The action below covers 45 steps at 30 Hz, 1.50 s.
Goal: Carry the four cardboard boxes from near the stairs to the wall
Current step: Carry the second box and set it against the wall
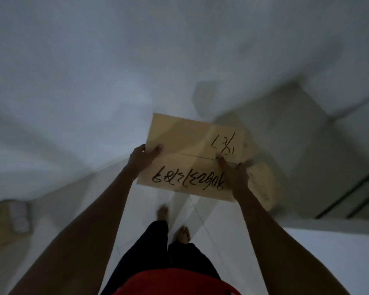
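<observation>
Box (192, 158) held off the floor (217, 222): left hand (144, 159) fingers clamped at 9 o'clock edge, right hand (235, 177) at 3.

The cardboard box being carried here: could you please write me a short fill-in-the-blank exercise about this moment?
1. The cardboard box is held by ____ hands, the left hand and the right hand at opposite sides.
2. The writing on the box's top is ____ in colour.
3. The person's feet on the tiled floor are ____, with no shoes.
4. Another box lies at the lower ____ edge of the view.

Missing words: both; black; bare; left
</observation>
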Each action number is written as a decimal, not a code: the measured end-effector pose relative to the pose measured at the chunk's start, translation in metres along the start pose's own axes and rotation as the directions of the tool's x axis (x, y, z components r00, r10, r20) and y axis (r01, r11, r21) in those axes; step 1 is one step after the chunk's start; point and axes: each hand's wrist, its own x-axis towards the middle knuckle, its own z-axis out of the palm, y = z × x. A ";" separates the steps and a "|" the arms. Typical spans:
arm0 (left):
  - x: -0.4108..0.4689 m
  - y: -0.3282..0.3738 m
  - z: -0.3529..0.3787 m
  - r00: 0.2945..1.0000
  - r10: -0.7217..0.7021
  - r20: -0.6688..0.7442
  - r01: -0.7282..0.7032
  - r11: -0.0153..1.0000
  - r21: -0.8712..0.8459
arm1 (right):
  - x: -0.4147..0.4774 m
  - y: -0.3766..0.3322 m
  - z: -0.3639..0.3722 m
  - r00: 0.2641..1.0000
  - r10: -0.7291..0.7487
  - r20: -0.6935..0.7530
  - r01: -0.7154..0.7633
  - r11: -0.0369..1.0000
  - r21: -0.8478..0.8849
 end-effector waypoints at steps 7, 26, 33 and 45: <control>-0.087 -0.124 -0.147 0.949 -0.177 -0.259 0.116 0.965 -0.235 | -0.099 -0.038 0.134 0.946 -0.157 0.282 0.217 0.956 -0.197; -0.259 -0.418 -0.429 0.678 -0.518 -0.521 0.281 0.838 -0.468 | -0.395 -0.015 0.462 0.735 -0.192 0.650 0.521 0.773 -0.361; -0.234 -0.472 -0.500 0.621 -0.574 -0.534 0.352 0.813 -0.464 | -0.429 -0.018 0.566 0.740 -0.100 0.665 0.487 0.761 -0.428; -0.117 -0.628 -0.609 0.636 -0.654 -0.411 0.430 0.742 -0.515 | -0.424 0.032 0.784 0.753 -0.067 0.655 0.451 0.776 -0.440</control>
